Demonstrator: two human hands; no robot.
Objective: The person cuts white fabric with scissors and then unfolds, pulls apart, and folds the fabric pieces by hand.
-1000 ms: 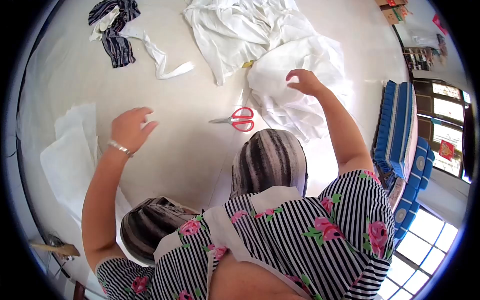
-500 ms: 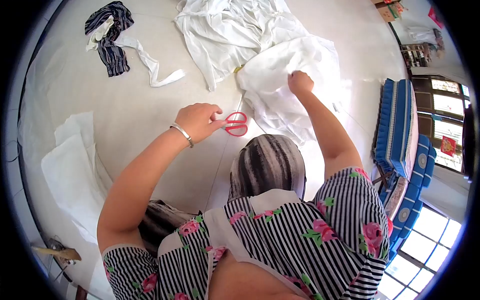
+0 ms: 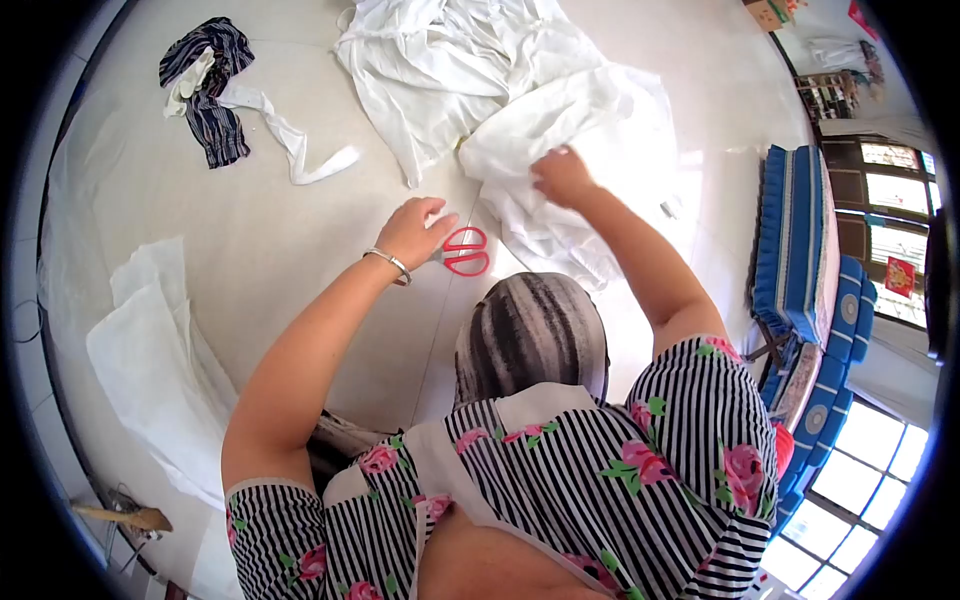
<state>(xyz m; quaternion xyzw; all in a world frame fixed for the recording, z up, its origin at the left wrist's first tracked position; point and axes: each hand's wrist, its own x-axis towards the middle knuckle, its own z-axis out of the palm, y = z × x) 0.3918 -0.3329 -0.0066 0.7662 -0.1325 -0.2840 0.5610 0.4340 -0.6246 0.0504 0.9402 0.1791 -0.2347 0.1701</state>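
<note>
Red-handled scissors (image 3: 466,251) lie on the pale floor in front of my knee. Just to their left is my left hand (image 3: 414,232), thumb and fingers apart and nothing between them; it covers part of the blades. My right hand (image 3: 565,177) rests at a heap of white cloth (image 3: 560,110), its fingers curled against the fabric; whether they pinch a fold cannot be made out. The cloth spreads from the top middle down to the right of the scissors.
Dark striped cloth (image 3: 215,130) and a white strip (image 3: 300,155) lie at the upper left. More white cloth (image 3: 150,360) is on the left. A wooden-handled tool (image 3: 140,518) sits lower left. Blue-covered furniture (image 3: 790,240) stands at the right.
My left hand has moved right, from the left side of the floor to the scissors. My right hand has shifted left and slightly down along the white cloth. The view has shifted a little.
</note>
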